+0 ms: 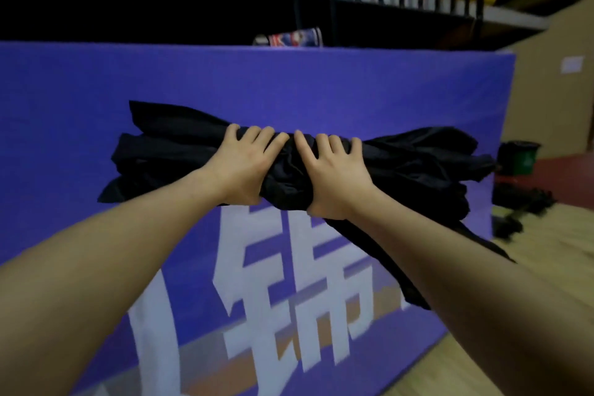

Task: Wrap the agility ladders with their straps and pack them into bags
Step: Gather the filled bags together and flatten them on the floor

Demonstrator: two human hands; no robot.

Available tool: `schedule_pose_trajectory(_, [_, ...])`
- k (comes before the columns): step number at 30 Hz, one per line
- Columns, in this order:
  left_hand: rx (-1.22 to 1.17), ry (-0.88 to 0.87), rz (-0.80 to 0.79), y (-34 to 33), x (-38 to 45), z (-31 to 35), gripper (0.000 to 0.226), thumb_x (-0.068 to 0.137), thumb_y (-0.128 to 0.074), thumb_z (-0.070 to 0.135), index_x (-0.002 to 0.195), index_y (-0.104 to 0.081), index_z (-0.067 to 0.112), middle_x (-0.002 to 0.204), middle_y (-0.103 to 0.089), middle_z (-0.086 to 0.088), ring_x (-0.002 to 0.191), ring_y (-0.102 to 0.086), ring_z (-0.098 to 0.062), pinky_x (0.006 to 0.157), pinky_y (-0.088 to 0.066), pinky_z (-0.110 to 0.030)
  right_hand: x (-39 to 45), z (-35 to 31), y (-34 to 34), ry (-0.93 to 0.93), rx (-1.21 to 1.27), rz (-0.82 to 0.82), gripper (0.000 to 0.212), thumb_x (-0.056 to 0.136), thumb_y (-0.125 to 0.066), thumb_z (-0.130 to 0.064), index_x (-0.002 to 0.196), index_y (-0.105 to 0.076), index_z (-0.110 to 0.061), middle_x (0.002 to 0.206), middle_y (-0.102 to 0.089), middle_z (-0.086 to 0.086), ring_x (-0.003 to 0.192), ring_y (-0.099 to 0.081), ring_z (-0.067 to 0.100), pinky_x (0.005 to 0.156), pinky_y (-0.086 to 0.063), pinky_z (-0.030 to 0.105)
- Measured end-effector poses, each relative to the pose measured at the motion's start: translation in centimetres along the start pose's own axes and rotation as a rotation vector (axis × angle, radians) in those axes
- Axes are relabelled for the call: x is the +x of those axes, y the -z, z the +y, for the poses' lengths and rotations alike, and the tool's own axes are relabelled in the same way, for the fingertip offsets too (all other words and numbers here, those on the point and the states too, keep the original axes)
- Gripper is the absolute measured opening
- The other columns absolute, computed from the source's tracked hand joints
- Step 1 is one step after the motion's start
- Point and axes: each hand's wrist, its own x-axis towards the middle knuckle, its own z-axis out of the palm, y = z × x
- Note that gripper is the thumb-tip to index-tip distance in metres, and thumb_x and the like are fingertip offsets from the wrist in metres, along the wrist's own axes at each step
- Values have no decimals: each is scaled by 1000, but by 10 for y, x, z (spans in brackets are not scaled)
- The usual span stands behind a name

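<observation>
left hand | right hand | side by side, both gripping bunched black bag | purple mat: white lettering, unreadable

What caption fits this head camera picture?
Both hands, left and right, grip a black fabric bundle above a purple mat.

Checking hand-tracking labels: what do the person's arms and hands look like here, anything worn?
Both forearms are bare up to the frame edge, no sleeves showing. The left hand and right hand wear no gloves, and no rings, watch or wristband show. Nails short and unpainted.
</observation>
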Motion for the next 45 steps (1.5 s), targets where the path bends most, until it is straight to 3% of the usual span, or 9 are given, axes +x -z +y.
schedule_pose_trajectory(9, [117, 169, 159, 5, 18, -133, 111, 69, -74, 46, 150, -6, 14, 150, -21, -8, 134, -23, -30, 105, -14, -73, 120, -36, 39, -46, -36, 345, 116, 56, -80, -46, 151, -23, -13, 130, -46, 20, 118, -44, 37, 103, -26, 61])
schedule_pose_trajectory(14, [199, 185, 332, 6, 43, -201, 115, 66, -79, 49, 145, -3, 16, 147, -21, -9, 132, -23, -31, 102, -14, -75, 179, -48, 62, -79, -90, 423, 117, 71, -71, -53, 152, 4, -14, 145, -25, 19, 134, -26, 35, 111, -13, 61])
schedule_pose_trajectory(18, [232, 162, 513, -1, 60, -247, 118, 53, -87, 45, 142, -17, 12, 140, -32, -12, 124, -31, -33, 94, -22, -78, 215, -60, 77, -107, -146, 493, 117, 72, -70, -54, 152, 4, -14, 145, -24, 19, 135, -25, 35, 112, -13, 60])
schedule_pose_trajectory(26, [84, 236, 501, -38, 56, -324, 118, 52, -87, 48, 141, -16, 19, 141, -34, -13, 128, -35, -36, 95, -24, -80, 273, -80, 92, -59, -147, 392, 137, 64, -73, -67, 149, 21, -13, 154, 16, 25, 144, 7, 42, 113, 12, 58])
schedule_pose_trajectory(29, [17, 280, 434, -50, 46, -343, 118, 55, -87, 46, 143, -12, 21, 145, -31, -13, 134, -30, -34, 100, -20, -78, 277, -80, 93, -24, -161, 328, 142, 62, -75, -66, 147, 26, -14, 153, 17, 26, 144, 10, 42, 111, 16, 57])
schedule_pose_trajectory(33, [-79, 328, 322, -51, 41, -358, 121, 59, -86, 40, 152, -12, 15, 153, -18, -6, 141, -16, -27, 110, -11, -68, 295, -90, 100, -4, -163, 367, 126, 68, -70, -60, 150, 9, -5, 145, -20, 24, 137, -19, 39, 114, -5, 57])
schedule_pose_trajectory(39, [-275, 311, 304, -61, 31, -394, 117, 55, -86, 47, 148, -18, 27, 147, -24, 6, 137, -23, -19, 112, -17, -62, 330, -110, 112, 55, -151, 386, 106, 59, -73, -59, 136, -30, -1, 128, -40, 15, 121, -37, 33, 108, -20, 52])
schedule_pose_trajectory(42, [-425, 307, 298, -65, 28, -412, 109, 52, -89, 45, 142, -29, 30, 136, -34, 10, 123, -36, -14, 108, -32, -40, 345, -118, 111, 67, -154, 378, 95, 60, -72, -57, 129, -37, -2, 126, -41, 15, 118, -39, 34, 106, -23, 51])
schedule_pose_trajectory(45, [-482, 349, 164, -74, 23, -422, 80, 70, -82, 37, 138, -40, 30, 128, -46, 6, 117, -48, -13, 101, -38, -24, 363, -130, 99, 80, -80, 296, 77, 69, -70, -51, 124, -44, -4, 127, -43, 15, 120, -41, 33, 104, -26, 50])
